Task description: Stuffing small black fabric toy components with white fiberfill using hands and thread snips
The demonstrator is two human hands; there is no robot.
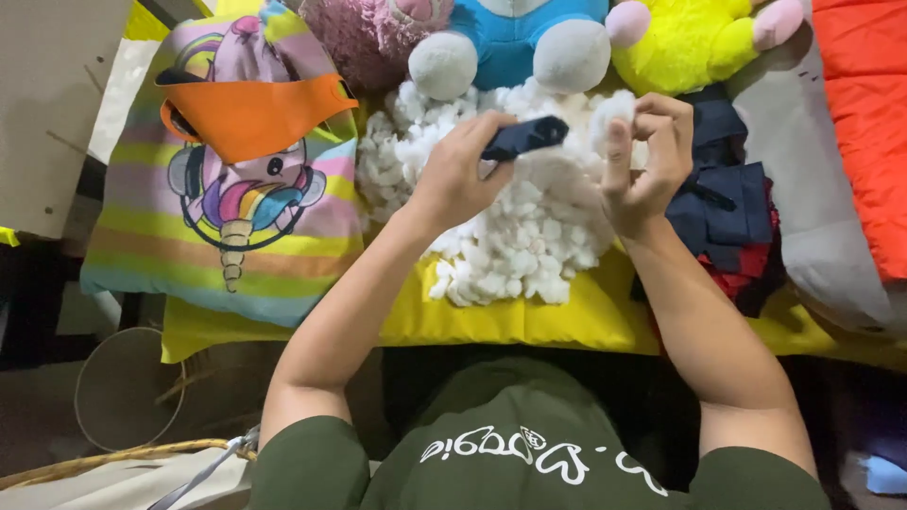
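Note:
My left hand (460, 175) grips a small dark navy fabric piece (525, 136) above a pile of white stuffing clumps (515, 241). My right hand (647, 156) is beside it, fingers pinched on a tuft of white stuffing (612, 111) close to the open end of the navy piece. The pile lies on a yellow cloth (529, 316) in front of me.
A striped unicorn-print pillow (222, 203) with an orange fabric piece (250, 113) on it lies at left. Plush toys in pink (364, 33), blue (515, 42) and yellow (690, 38) line the back. Navy and red fabric pieces (727, 222) sit at right, beside orange cloth (864, 113).

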